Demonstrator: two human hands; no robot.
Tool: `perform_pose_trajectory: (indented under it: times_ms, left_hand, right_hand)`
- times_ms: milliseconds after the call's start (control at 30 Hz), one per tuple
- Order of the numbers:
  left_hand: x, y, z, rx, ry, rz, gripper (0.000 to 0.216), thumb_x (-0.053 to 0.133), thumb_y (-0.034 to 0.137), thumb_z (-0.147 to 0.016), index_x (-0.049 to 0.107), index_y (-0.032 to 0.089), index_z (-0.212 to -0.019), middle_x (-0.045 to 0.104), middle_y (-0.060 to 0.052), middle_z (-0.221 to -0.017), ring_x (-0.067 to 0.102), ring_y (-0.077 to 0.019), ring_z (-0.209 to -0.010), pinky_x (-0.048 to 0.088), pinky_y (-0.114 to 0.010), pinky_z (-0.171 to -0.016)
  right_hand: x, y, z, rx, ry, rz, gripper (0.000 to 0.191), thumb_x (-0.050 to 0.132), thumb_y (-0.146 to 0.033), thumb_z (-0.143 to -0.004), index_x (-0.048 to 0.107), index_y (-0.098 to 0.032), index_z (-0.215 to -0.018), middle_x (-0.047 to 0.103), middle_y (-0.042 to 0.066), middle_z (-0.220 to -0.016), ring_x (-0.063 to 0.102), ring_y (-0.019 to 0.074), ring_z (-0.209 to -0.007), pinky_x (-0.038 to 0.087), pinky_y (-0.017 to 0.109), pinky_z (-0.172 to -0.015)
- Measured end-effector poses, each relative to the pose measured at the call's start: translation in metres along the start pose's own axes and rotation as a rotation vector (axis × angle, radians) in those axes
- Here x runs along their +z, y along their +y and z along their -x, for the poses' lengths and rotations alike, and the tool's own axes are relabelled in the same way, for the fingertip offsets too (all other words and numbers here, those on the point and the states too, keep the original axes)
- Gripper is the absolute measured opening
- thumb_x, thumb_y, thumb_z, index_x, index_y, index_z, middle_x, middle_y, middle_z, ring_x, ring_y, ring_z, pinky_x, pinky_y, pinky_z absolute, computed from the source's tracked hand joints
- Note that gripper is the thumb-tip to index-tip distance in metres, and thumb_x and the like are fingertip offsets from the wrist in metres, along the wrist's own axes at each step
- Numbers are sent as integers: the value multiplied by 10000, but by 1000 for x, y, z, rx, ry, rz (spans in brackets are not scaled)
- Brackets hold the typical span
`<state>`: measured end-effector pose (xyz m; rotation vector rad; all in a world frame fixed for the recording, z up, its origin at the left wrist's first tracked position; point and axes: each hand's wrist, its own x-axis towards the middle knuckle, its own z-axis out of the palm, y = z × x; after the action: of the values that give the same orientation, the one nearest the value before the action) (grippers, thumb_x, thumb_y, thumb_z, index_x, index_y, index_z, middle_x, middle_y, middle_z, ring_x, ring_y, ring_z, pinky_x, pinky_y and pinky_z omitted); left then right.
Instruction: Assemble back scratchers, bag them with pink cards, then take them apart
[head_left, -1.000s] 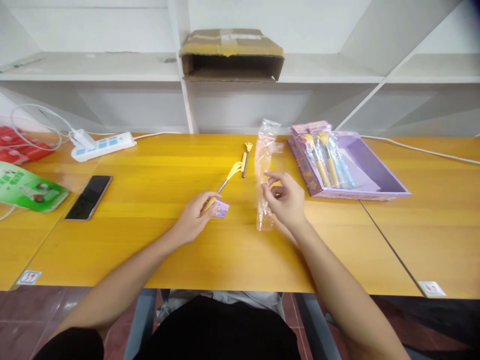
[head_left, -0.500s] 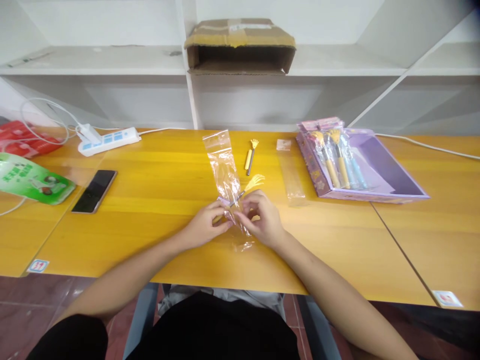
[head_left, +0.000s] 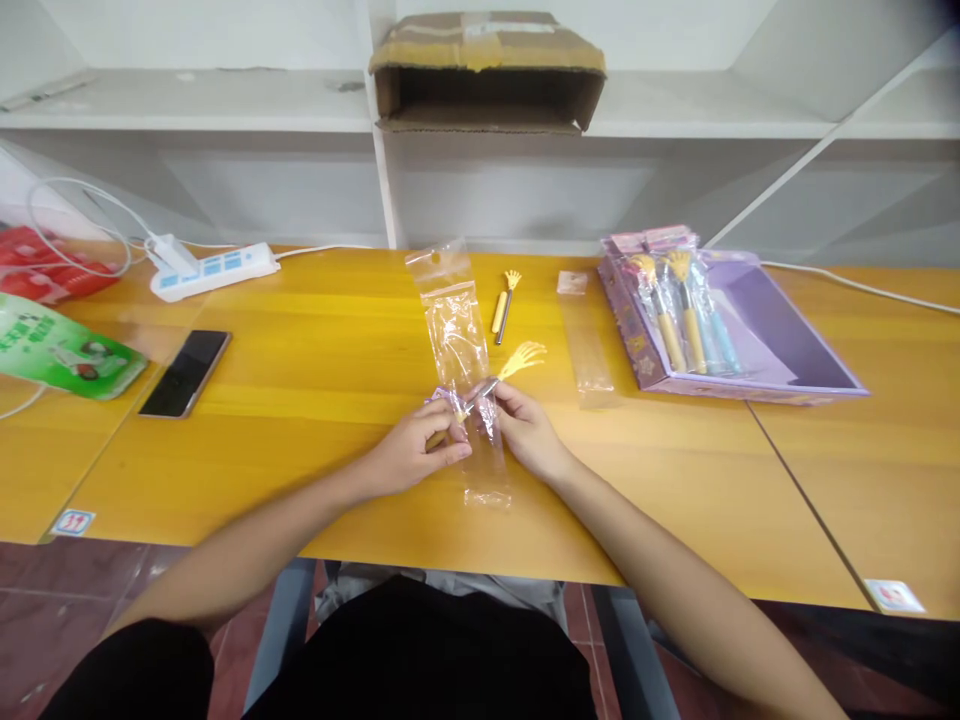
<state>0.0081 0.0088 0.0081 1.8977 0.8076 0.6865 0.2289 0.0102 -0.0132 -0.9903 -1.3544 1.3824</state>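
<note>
Above the table, my left hand (head_left: 420, 450) curls its fingers around the handle end of a back scratcher (head_left: 523, 358). Its yellow hand-shaped head points to the upper right, on a short metal rod. Thumb and fingers of my right hand (head_left: 531, 432) pinch that rod just below the head. A long clear plastic bag (head_left: 456, 325) lies beneath both hands, its upper end toward the shelf. By my left fingertips a small purple piece shows, partly hidden. Beyond my right hand lies a second, smaller back scratcher (head_left: 507, 305) with a yellow head.
At right, a purple box (head_left: 795, 340) holds several bagged back scratchers (head_left: 686, 320). Another clear bag (head_left: 589, 345) lies left of it. A phone (head_left: 186, 374), a power strip (head_left: 217, 272) and a green pouch (head_left: 67, 350) are at left. A cardboard box (head_left: 487, 95) rests on the shelf.
My right hand has shifted its grip onto the rod, and the scratcher's head has moved slightly right. The bag now lies flatter under my hands. The view has tilted slightly.
</note>
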Motion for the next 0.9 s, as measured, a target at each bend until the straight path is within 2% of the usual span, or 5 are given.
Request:
perform_pose_trajectory:
  times_ms: [133,300,433,633,900]
  left_hand:
    - [-2,-3,-1,-48,126,212,272,780,430,-958,695,194,-853,718,-93,-1195,653,-284,-1247,477,-462,-1138]
    - [-13,-12,-9,-181,420,625,434,893,549,-850,662,181,-836,771,-59,-970,741,-203,-910,621,-369,-881]
    - [-24,-14,-15,-145,636,718,485,984,514,-749,640,175,-796,764,-33,-897,736,-162,-825,660,-325,-797]
    - [-30,-12,-17,-101,702,754,480,980,507,-764,636,176,-802,752,-14,-844,752,-158,-825,688,-323,-774]
    - [-38,-13,-17,-99,724,817,474,954,505,-809,601,190,-839,782,-22,-917,776,-155,-855,686,-323,-826]
  right_hand:
    - [-12,-3,-4,-112,231,-70,369,696,-627,-997,627,-266,-1039,676,40,-1042,675,193,-952,611,339,-870]
    - [-34,-18,-2,-262,374,-83,285,551,-566,-1099,511,-292,-1030,575,-13,-877,615,135,-686,559,260,-612]
    - [-38,-24,6,-273,260,85,237,551,-515,-1119,524,-294,-1038,477,-63,-728,418,99,-466,345,222,-412]
    - [-27,-16,12,-419,-30,867,182,616,-401,-1102,690,-236,-1078,735,60,-915,692,187,-746,526,310,-683]
    - [-33,-12,10,-465,0,971,153,599,-339,-1111,692,-219,-1100,760,59,-922,717,185,-746,520,299,-674]
